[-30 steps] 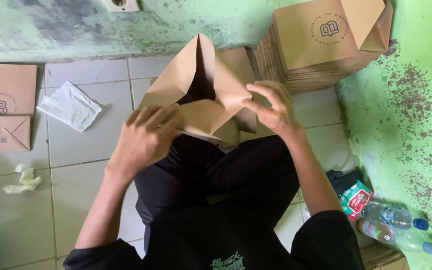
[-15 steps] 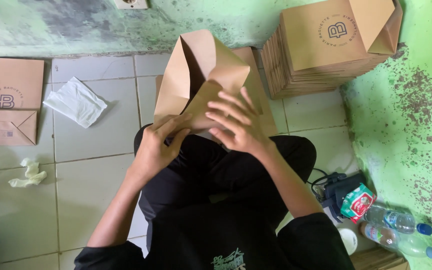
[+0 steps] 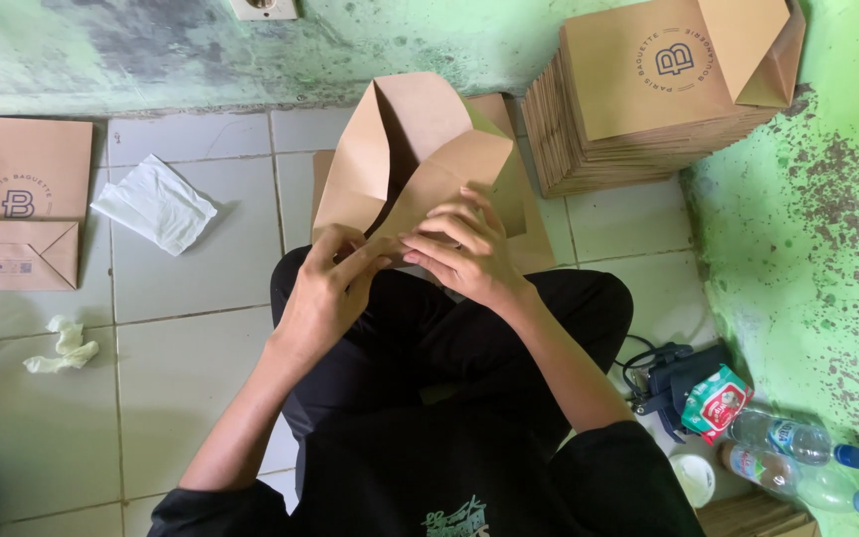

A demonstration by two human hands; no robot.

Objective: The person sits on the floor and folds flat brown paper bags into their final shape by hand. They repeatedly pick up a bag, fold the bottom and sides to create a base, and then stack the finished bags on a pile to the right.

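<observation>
Left hand (image 3: pixel 325 293) and right hand (image 3: pixel 464 254) meet, fingers apparently pinching.

Paper bag (image 3: pixel 420 149) lower edge hidden behind hands; grip unclear.

Single head view, looking steeply down, close over lap; tiled floor (image 3: pixel 191 328) and green wall (image 3: pixel 827 249) around.

Your left has bare tile floor (image 3: pixel 191 328) between the tissue (image 3: pixel 154 203) and crumpled paper (image 3: pixel 62 345); your right is crowded by the bag stack (image 3: pixel 638 109) and 2 bottles (image 3: pixel 797 462).
</observation>
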